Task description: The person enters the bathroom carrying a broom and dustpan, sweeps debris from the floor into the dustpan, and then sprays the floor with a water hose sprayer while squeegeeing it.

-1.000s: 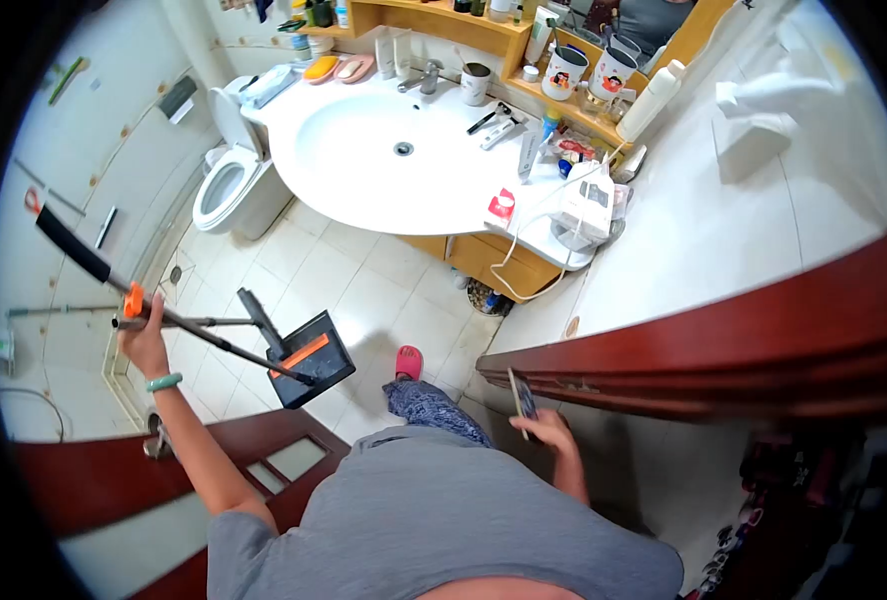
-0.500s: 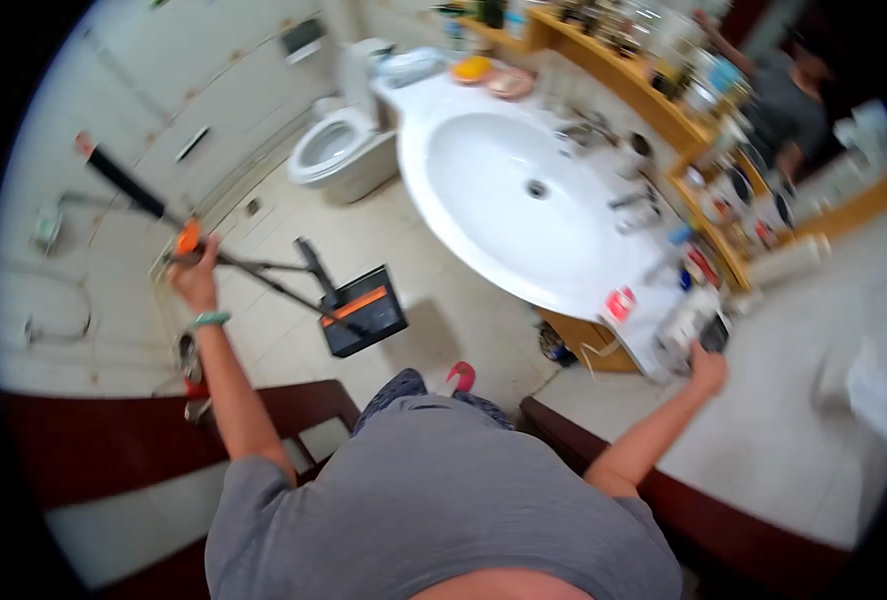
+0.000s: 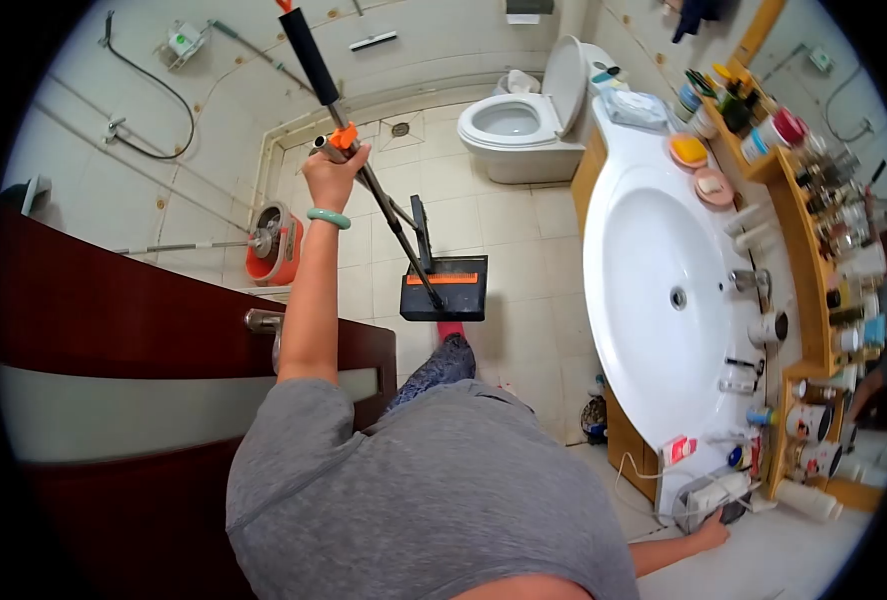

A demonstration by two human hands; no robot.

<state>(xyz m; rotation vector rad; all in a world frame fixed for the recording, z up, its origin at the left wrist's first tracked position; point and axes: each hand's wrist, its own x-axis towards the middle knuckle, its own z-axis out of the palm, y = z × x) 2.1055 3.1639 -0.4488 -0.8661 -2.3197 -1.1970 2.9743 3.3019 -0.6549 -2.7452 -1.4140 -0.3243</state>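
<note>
My left hand (image 3: 332,178) is closed round the metal poles of a broom and dustpan set, just below an orange clip (image 3: 344,137). Its black dustpan (image 3: 444,305), with an orange strip, hangs low over the tiled floor, near my pink shoe (image 3: 451,328). At the lower right my right hand (image 3: 711,533) reaches to the counter's near end, its fingers at a dark flat object (image 3: 736,510) beside a white packet (image 3: 719,490). Whether the fingers still grip that object is hard to see.
A brown door (image 3: 164,310) stands at the left, with an orange bucket (image 3: 276,262) behind it. The toilet (image 3: 509,120) is at the top. A white basin (image 3: 664,290) and wooden shelves (image 3: 804,260) with bottles fill the right. A white cable (image 3: 621,480) hangs off the counter.
The view has turned left and moved further into the bathroom. My right hand, which held a phone-like object near the doorway, has moved out to the counter's end. My left hand keeps hold of the poles.
</note>
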